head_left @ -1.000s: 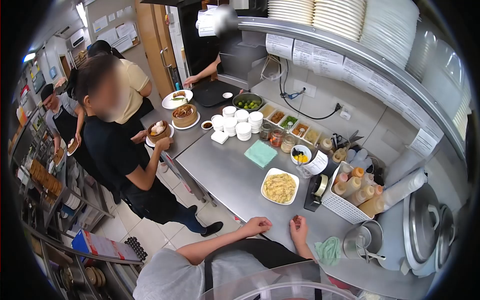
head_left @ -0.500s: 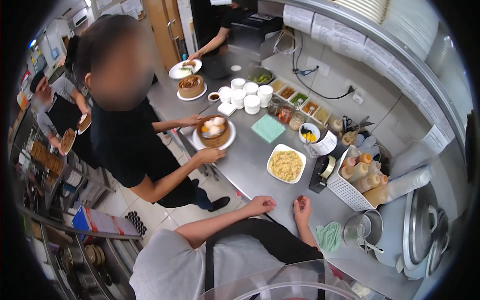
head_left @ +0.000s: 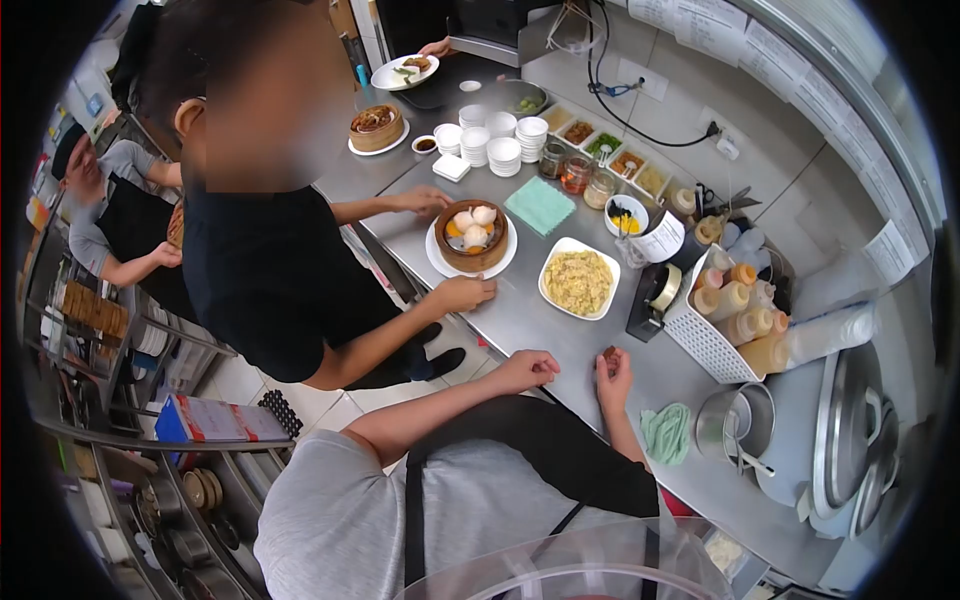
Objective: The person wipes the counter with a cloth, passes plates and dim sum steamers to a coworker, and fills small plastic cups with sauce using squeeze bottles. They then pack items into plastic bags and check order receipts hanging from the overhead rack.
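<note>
My left hand [head_left: 531,371] is over the counter's near edge, its fingers curled in; whether anything is inside them is hidden. My right hand [head_left: 613,382] is closed, upright by the counter edge, with a small brown piece [head_left: 609,352] at its fingertips, too small to name. Just beyond my hands sits a square white bowl [head_left: 545,293] of chopped yellow food [head_left: 579,283]. Left of it, a bamboo steamer [head_left: 470,262] holding several pale dumplings [head_left: 470,222] rests on a white plate [head_left: 434,250]. A co-worker's hands [head_left: 466,293] are beside that plate.
Stacked white cups [head_left: 503,153], a green cloth [head_left: 540,205], jars and topping trays [head_left: 603,146] line the back. On the right are a tape dispenser [head_left: 655,300], a bottle basket [head_left: 708,338], another cloth [head_left: 666,434] and pots [head_left: 735,425]. A co-worker [head_left: 262,290] stands close on the left.
The co-worker's plate and steamer have come farther onto the counter, nearer the square bowl. A white plate at the back has shifted. My view has tilted slightly; my hands keep much the same pose.
</note>
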